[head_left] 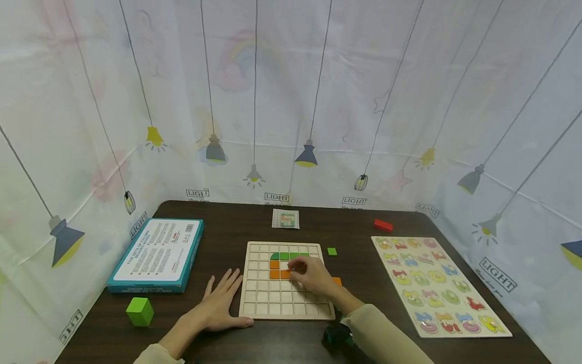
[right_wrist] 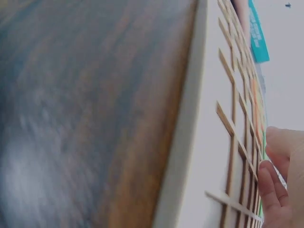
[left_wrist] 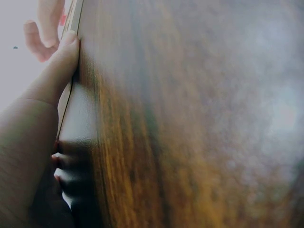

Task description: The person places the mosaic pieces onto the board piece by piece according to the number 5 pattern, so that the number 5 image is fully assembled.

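A pale wooden grid board lies in the middle of the table. In its upper cells sit a row of green tiles and several orange tiles below. My right hand reaches over the board from the right, thumb and forefinger bent together, pinching an orange tile at the end of the orange row. My left hand rests flat with fingers spread on the table at the board's left side, its thumb by the near left corner.
A pattern card lies behind the board. A blue box and a green block are left. Rightward are a small green tile, a red block, an orange piece and a picture puzzle board. A dark object sits by the right sleeve.
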Available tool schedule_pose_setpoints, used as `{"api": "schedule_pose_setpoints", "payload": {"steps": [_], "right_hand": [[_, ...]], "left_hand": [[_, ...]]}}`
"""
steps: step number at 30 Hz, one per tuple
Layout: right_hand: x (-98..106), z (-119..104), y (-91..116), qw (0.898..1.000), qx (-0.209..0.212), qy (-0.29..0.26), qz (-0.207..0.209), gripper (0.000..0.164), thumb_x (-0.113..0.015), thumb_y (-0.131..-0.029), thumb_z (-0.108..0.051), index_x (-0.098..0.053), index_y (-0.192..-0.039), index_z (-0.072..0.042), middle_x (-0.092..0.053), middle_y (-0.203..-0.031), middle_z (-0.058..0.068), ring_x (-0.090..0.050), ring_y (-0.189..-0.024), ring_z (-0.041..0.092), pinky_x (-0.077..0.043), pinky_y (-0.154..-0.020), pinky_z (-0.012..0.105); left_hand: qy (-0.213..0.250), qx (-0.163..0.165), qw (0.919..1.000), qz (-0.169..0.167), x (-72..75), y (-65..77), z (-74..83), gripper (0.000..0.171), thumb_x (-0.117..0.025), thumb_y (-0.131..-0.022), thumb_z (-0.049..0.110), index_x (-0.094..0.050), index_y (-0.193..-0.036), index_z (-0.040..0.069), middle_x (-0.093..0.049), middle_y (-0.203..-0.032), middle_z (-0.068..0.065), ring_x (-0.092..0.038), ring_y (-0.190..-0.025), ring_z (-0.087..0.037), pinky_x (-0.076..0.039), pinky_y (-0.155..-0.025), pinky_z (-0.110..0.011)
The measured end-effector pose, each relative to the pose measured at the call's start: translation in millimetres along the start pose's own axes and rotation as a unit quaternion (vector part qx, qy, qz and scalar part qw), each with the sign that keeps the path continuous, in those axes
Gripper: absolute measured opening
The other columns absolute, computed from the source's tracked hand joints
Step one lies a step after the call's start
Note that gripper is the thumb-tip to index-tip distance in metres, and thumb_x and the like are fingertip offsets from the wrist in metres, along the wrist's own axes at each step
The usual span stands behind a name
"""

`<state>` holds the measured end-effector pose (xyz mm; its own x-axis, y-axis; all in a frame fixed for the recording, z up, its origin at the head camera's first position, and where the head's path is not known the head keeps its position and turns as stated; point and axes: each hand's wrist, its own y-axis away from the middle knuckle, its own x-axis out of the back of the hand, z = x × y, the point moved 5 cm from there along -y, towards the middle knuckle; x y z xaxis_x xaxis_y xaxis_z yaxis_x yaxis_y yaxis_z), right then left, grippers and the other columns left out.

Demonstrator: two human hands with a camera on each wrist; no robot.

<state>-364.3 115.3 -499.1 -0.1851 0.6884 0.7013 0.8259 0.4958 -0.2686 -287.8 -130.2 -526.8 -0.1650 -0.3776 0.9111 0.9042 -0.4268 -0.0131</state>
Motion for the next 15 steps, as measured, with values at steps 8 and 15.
{"api": "schedule_pose_setpoints", "payload": {"steps": [8, 15], "right_hand": [[27, 13, 7, 0.999, -0.04, -0.018, 0.031, 0.02, -0.066, -0.089, -0.009, -0.065, -0.108, -0.002, -0.065, -0.101, 0.007, -0.062, -0.091, 0.019, -0.052, -0.08, 0.03], [48, 33, 16, 0.995, -0.078, 0.01, 0.065, 0.019, -0.07, -0.086, -0.011, -0.067, -0.105, -0.006, -0.067, -0.096, 0.001, -0.062, -0.084, 0.016, -0.052, -0.073, 0.027]], "left_hand": [[-0.008, 0.006, 1.0, -0.001, 2.2, 0.5, 0.1, 0.116, -0.053, -0.068, 0.083, -0.02, -0.151, 0.008, -0.013, -0.157, -0.011, -0.006, -0.143, -0.032, 0.001, -0.106, -0.064], [-0.004, 0.005, 1.0, 0.0, 3.4, 1.9, 2.5, 0.116, -0.055, -0.069, 0.081, -0.021, -0.151, 0.008, -0.013, -0.156, -0.012, -0.007, -0.143, -0.032, 0.001, -0.106, -0.064]]}}
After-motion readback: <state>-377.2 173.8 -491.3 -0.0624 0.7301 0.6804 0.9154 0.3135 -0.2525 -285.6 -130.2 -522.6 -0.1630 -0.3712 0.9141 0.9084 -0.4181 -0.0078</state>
